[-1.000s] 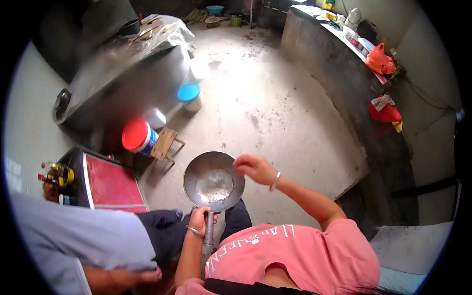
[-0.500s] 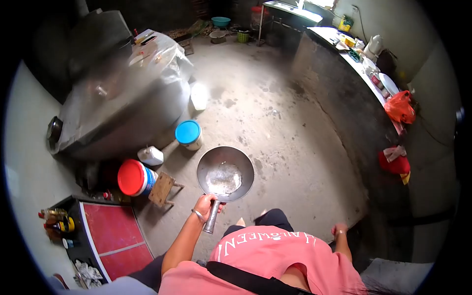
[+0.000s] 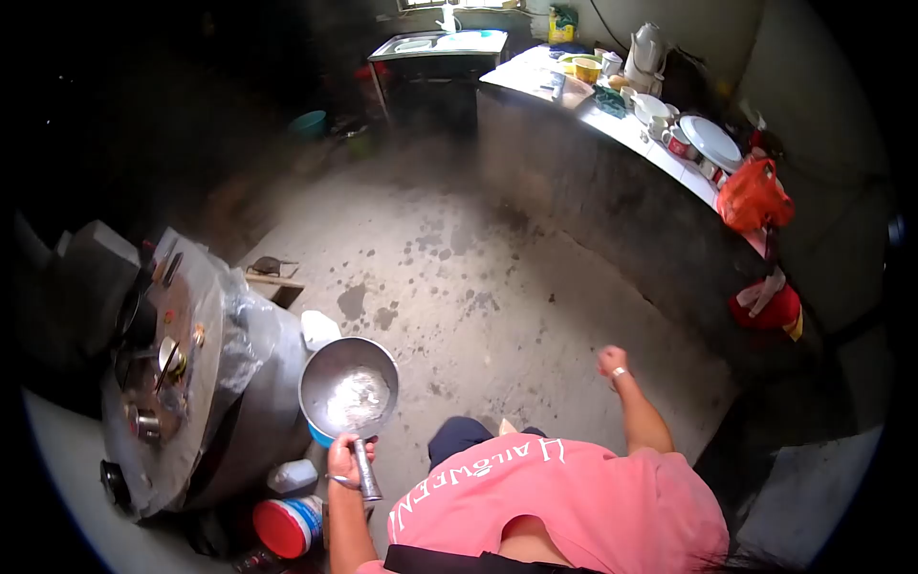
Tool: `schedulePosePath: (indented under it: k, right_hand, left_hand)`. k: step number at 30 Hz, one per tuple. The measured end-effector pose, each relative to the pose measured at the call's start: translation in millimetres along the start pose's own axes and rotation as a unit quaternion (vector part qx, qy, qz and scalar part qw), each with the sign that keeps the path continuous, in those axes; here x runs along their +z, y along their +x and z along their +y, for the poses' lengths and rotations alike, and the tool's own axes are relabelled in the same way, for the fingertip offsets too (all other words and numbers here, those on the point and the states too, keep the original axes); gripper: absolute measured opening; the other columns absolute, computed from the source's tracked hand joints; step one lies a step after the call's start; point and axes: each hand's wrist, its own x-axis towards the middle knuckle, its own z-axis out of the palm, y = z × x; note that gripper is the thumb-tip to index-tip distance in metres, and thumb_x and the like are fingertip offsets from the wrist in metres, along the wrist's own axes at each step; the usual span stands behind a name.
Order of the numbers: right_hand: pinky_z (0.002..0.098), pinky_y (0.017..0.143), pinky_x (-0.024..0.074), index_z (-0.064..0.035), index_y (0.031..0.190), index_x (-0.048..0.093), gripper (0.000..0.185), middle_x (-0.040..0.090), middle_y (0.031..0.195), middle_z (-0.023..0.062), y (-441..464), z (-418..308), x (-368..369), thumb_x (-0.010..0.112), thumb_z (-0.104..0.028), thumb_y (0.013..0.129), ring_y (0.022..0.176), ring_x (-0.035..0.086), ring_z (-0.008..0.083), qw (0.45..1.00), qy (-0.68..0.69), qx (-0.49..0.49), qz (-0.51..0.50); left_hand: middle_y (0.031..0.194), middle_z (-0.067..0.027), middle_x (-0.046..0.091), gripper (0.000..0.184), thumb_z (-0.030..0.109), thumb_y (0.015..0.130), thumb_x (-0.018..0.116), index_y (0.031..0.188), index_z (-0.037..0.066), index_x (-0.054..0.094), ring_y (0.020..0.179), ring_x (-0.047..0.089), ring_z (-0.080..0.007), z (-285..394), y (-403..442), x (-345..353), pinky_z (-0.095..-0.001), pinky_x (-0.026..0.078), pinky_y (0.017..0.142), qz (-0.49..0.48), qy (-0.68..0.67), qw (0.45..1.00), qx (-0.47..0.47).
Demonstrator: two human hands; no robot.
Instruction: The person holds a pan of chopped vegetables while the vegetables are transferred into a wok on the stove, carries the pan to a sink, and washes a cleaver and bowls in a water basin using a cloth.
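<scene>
A round metal pan (image 3: 349,387) hangs over the floor at the lower left of centre, its inside facing up with a bright shine at the bottom. My left hand (image 3: 346,457) is wrapped round the pan near the base of its metal handle, which points down toward my body. Out to the right, my right hand (image 3: 610,361) hangs over the floor with its fingers curled in, and nothing shows in it. Each wrist has a bracelet.
On the left stands a plastic-covered stove block (image 3: 253,335) with pots. Below it are a white jug (image 3: 293,475) and a red-lidded bucket (image 3: 287,528). A long counter (image 3: 593,120) with dishes and a red bag (image 3: 755,196) runs along the right. A sink (image 3: 440,43) is at the back.
The view has swung toward the sink and counter. The other person at the left has gone out of view. My right hand has left the pan's side; my left still holds the pan.
</scene>
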Motion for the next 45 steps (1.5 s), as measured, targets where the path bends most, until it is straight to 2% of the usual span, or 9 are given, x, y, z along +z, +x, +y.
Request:
schedulePosePath:
  k: [4, 6, 13, 17, 24, 29, 32, 36, 45]
  right_hand:
    - [0.0251, 0.047, 0.0456, -0.0047, 0.071, 0.061, 0.01, 0.057, 0.059, 0.0023, 68, -189, 101, 0.052, -0.008, 0.074, 0.051, 0.055, 0.0109, 0.979, 0.092, -0.149, -0.101]
    - [0.0241, 0.048, 0.0463, -0.004, 0.074, 0.06, 0.01, 0.058, 0.063, 0.0031, 105, -256, 136, 0.05, -0.005, 0.074, 0.054, 0.056, 0.0105, 0.974, 0.115, -0.146, -0.131]
    - [0.0233, 0.048, 0.0479, -0.0022, 0.083, 0.058, 0.012, 0.059, 0.072, 0.0061, 215, -369, 178, 0.048, 0.0, 0.077, 0.057, 0.057, 0.0118, 0.974, 0.191, -0.033, -0.116]
    - [0.0236, 0.047, 0.0485, -0.0015, 0.085, 0.057, 0.009, 0.059, 0.071, 0.007, 266, -435, 177, 0.05, -0.002, 0.08, 0.056, 0.057, 0.0122, 0.969, 0.235, -0.014, -0.071]
    - [0.0233, 0.055, 0.0501, -0.0017, 0.09, 0.057, 0.012, 0.06, 0.076, 0.0072, 412, -570, 204, 0.053, -0.01, 0.083, 0.061, 0.058, 0.012, 0.944, 0.32, -0.058, -0.046]
    - [0.0244, 0.058, 0.0494, -0.0018, 0.093, 0.057, 0.015, 0.06, 0.079, 0.0075, 545, -681, 259, 0.052, -0.012, 0.084, 0.064, 0.058, 0.0129, 0.924, 0.368, -0.07, -0.07]
    - [0.0239, 0.061, 0.0493, 0.0, 0.096, 0.056, 0.018, 0.06, 0.081, 0.0086, 603, -767, 289, 0.051, -0.013, 0.085, 0.067, 0.059, 0.0138, 0.911, 0.38, -0.093, -0.13]
    - [0.0241, 0.063, 0.0499, -0.0011, 0.096, 0.056, 0.015, 0.06, 0.082, 0.0078, 662, -866, 323, 0.052, -0.01, 0.085, 0.069, 0.059, 0.0131, 0.888, 0.406, -0.096, -0.192]
    - [0.0253, 0.066, 0.0501, 0.0003, 0.099, 0.054, 0.017, 0.06, 0.084, 0.009, 795, -996, 384, 0.05, -0.006, 0.084, 0.073, 0.059, 0.015, 0.873, 0.436, -0.124, -0.179]
  left_hand:
    - [0.071, -0.0163, 0.056, 0.026, 0.015, 0.069, 0.047, 0.086, -0.004, 0.051, 0.052, 0.052, -0.0194, 73, 76, 53, -0.027, 0.045, 0.044, 0.012, -0.026, 1.0, -0.006]
    - [0.073, -0.0176, 0.056, 0.028, 0.016, 0.07, 0.047, 0.088, -0.005, 0.049, 0.051, 0.051, -0.0196, 109, 123, 82, -0.0271, 0.046, 0.044, 0.029, -0.023, 0.999, 0.027]
    - [0.075, -0.0181, 0.056, 0.029, 0.016, 0.07, 0.046, 0.089, -0.004, 0.05, 0.052, 0.052, -0.0196, 266, 296, 170, -0.028, 0.045, 0.045, -0.008, 0.023, 0.999, -0.042]
    - [0.073, -0.0158, 0.057, 0.028, 0.017, 0.071, 0.045, 0.087, -0.004, 0.052, 0.052, 0.051, -0.0189, 357, 374, 265, -0.0277, 0.045, 0.046, -0.029, 0.077, 0.996, -0.024]
    - [0.068, -0.0144, 0.053, 0.026, 0.016, 0.071, 0.045, 0.083, -0.008, 0.048, 0.048, 0.05, -0.0178, 490, 529, 444, -0.0252, 0.047, 0.043, -0.068, 0.089, 0.994, 0.005]
    - [0.074, -0.0169, 0.053, 0.027, 0.011, 0.072, 0.043, 0.093, -0.005, 0.046, 0.053, 0.049, -0.0186, 569, 625, 553, -0.0272, 0.046, 0.045, -0.08, 0.068, 0.994, 0.026]
    - [0.075, -0.0171, 0.053, 0.029, 0.011, 0.071, 0.043, 0.095, -0.005, 0.045, 0.054, 0.049, -0.0186, 618, 664, 616, -0.0264, 0.044, 0.044, -0.043, 0.081, 0.995, 0.038]
    - [0.071, -0.0151, 0.053, 0.023, 0.011, 0.072, 0.044, 0.088, -0.006, 0.047, 0.051, 0.051, -0.018, 677, 720, 691, -0.0272, 0.049, 0.045, -0.095, 0.08, 0.991, 0.045]
    - [0.071, -0.0147, 0.053, 0.022, 0.011, 0.075, 0.043, 0.092, -0.002, 0.047, 0.053, 0.051, -0.0189, 794, 882, 852, -0.0268, 0.046, 0.042, -0.144, 0.163, 0.975, 0.053]
